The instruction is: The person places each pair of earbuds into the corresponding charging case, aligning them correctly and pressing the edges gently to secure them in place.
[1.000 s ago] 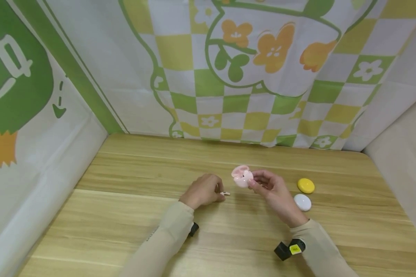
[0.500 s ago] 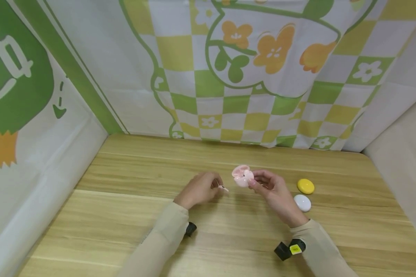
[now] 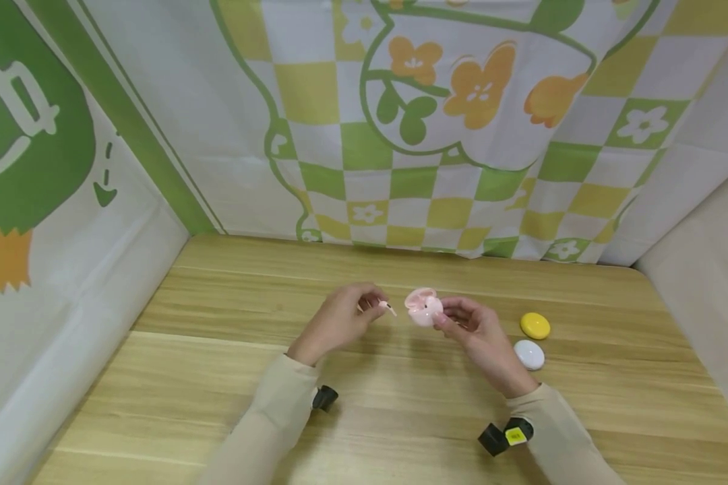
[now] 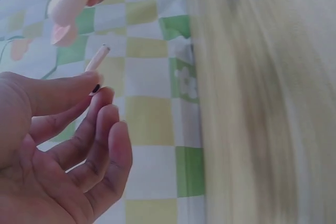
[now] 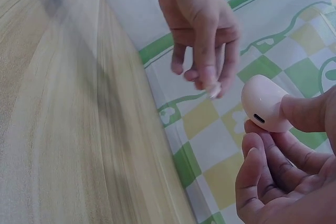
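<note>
Between thumb and index fingertip, my left hand (image 3: pixel 343 316) pinches a small pale earbud (image 3: pixel 388 308), whose stem points toward the case. In the left wrist view the stem of the earbud (image 4: pixel 97 58) sticks out past the thumb. My right hand (image 3: pixel 478 337) grips a pink earbud charging case (image 3: pixel 425 311) with its lid up, held above the table. A dark oval port shows on the underside of the case (image 5: pixel 265 102) in the right wrist view. A short gap separates the earbud from the case.
Right of my right hand, a yellow round case (image 3: pixel 535 326) and a white round case (image 3: pixel 530 355) lie on the wooden table (image 3: pixel 230 296). A patterned cloth (image 3: pixel 412 182) hangs behind the table, with white fabric on both sides.
My left hand has risen and drawn back slightly to the left with the earbud, whose stem now tilts more downward. My right hand and the charging case stay almost still.
</note>
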Demonstrator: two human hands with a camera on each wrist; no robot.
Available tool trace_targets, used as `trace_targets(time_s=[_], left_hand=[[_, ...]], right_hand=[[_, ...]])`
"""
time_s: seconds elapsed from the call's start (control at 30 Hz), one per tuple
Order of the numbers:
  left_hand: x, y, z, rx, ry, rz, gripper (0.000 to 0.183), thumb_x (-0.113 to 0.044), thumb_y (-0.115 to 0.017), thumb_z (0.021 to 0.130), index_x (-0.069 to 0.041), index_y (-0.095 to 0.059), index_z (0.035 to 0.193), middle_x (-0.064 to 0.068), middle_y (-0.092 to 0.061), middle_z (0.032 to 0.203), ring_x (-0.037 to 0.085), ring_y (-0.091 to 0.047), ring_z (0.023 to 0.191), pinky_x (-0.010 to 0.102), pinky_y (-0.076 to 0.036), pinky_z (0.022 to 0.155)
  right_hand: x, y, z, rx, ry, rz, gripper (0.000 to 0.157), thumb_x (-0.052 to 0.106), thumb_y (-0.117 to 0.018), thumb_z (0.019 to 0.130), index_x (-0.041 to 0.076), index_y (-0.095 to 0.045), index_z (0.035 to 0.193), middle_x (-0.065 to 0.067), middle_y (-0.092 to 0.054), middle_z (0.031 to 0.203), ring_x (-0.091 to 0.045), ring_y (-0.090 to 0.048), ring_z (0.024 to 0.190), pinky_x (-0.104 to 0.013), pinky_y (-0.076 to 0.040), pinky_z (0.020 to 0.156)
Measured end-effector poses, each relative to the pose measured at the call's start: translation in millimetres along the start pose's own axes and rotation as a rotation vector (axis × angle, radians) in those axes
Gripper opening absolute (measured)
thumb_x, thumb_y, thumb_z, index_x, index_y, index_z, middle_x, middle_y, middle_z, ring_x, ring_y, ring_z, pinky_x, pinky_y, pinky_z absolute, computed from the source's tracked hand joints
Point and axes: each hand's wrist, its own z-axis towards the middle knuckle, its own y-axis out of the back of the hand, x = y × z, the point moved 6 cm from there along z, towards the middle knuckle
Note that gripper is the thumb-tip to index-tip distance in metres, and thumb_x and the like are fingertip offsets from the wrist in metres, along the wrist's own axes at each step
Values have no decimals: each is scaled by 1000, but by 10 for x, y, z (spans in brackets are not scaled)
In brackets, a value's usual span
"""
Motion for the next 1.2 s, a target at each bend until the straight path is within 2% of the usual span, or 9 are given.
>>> trace_targets(time_s=[0.2, 0.4, 0.57, 0.8, 1.07, 1.2], left_hand=[[-118, 120, -3, -70, -98, -72, 16, -7, -69, 97, 0, -71, 111, 3, -69, 93, 15, -63, 84, 29, -56, 76], [-224, 186, -26, -135, -152, -109, 14, -5, -72, 94, -2, -71, 108, 4, -69, 90, 15, -63, 82, 29, -57, 73], [-293, 188, -46, -152, -169, -121, 11, -6, -73, 94, -4, -71, 104, 2, -69, 90, 13, -62, 81, 30, -56, 74], [-392, 139, -50, -166, -238, -96, 11, -5, -74, 93, -4, -72, 104, 2, -69, 91, 12, -64, 81, 28, -56, 74], [-443, 103, -51, -175, -245, -81, 13, -7, -75, 92, -2, -73, 104, 5, -71, 92, 17, -65, 83, 41, -58, 76], [-451, 86, -51, -177, -239, -79, 13, -8, -76, 92, -3, -74, 103, 4, -71, 91, 16, -65, 84, 40, -58, 77]], right_hand=[[0, -4, 8, -4, 0, 13, 26, 5, -61, 102, -9, -58, 123, -17, -65, 111, -17, -64, 96, -27, -55, 86], [2, -3, 6, -7, -2, 14, 26, 6, -61, 102, -9, -58, 123, -17, -65, 111, -17, -64, 96, -27, -55, 85], [-6, -5, 17, -16, -9, 17, 26, 6, -61, 102, -8, -58, 124, -16, -65, 111, -17, -64, 96, -29, -55, 86], [3, -16, 19, -14, -14, 18, 26, 7, -61, 102, -7, -59, 124, -16, -65, 113, -17, -64, 96, -32, -55, 87], [8, -25, 19, -7, -19, 17, 27, 8, -61, 103, -7, -58, 125, -17, -64, 113, -18, -64, 97, -27, -55, 84], [5, -32, 20, -7, -16, 14, 27, 8, -61, 102, -7, -59, 124, -17, -65, 113, -18, -64, 97, -32, -55, 86]])
